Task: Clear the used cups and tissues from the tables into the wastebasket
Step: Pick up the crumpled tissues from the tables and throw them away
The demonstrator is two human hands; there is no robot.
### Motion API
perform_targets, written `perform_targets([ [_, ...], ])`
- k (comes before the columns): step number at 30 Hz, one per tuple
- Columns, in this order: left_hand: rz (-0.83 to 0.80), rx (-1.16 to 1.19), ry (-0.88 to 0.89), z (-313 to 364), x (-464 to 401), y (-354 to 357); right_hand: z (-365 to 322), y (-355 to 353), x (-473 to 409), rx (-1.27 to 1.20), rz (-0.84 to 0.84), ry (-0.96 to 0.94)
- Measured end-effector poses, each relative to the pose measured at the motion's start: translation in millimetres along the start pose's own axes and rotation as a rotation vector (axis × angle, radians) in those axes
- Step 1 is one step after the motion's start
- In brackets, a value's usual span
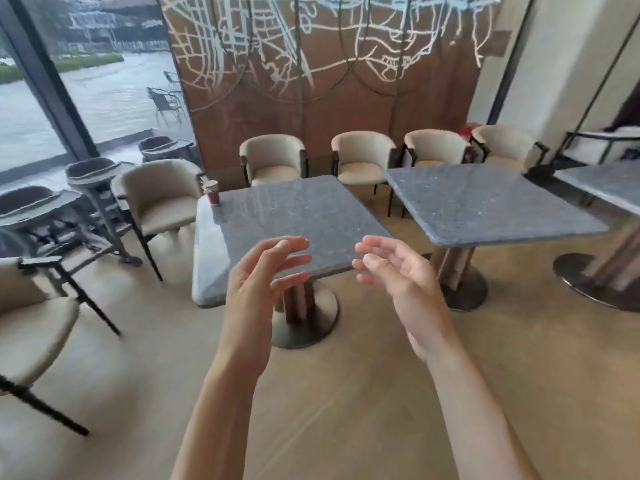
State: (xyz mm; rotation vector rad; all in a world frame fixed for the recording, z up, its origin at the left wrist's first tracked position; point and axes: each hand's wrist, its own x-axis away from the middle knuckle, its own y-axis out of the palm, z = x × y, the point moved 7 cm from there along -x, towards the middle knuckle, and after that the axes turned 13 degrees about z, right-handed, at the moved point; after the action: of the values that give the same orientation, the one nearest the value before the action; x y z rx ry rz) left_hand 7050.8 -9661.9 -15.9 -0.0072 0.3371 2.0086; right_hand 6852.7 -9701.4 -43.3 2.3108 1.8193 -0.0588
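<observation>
A small stack of red paper cups (212, 192) stands at the far left corner of the nearest grey stone table (294, 216). My left hand (258, 282) and my right hand (398, 271) are raised side by side in front of that table's near edge, palms facing each other. Both have relaxed, spread fingers and hold nothing. The cups are well beyond both hands. No tissues and no wastebasket are in view.
A second grey table (485, 206) stands to the right and a third (602, 185) at the right edge. Cream armchairs (162, 199) line the far side and left. Grey high chairs (93, 174) stand by the window. Something red (467, 129) shows behind the far chairs.
</observation>
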Motion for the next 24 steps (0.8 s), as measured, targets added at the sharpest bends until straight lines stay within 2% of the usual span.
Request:
perform_targets([
  [6, -0.298, -0.020, -0.051, -47, -46, 145, 4, -107, -77, -0.042, 0.368, -0.030],
  [11, -0.486, -0.032, -0.091, -100, -64, 271, 31, -206, -140, -0.102, 0.598, -0.043],
  [18, -0.645, 0.010, -0.088, -139, -88, 463, 22, -349, -245, -0.101, 0.789, -0.086],
  [24, -0.797, 0.048, -0.177, -177, -74, 607, 11, -460, -298, -0.046, 0.943, -0.112],
])
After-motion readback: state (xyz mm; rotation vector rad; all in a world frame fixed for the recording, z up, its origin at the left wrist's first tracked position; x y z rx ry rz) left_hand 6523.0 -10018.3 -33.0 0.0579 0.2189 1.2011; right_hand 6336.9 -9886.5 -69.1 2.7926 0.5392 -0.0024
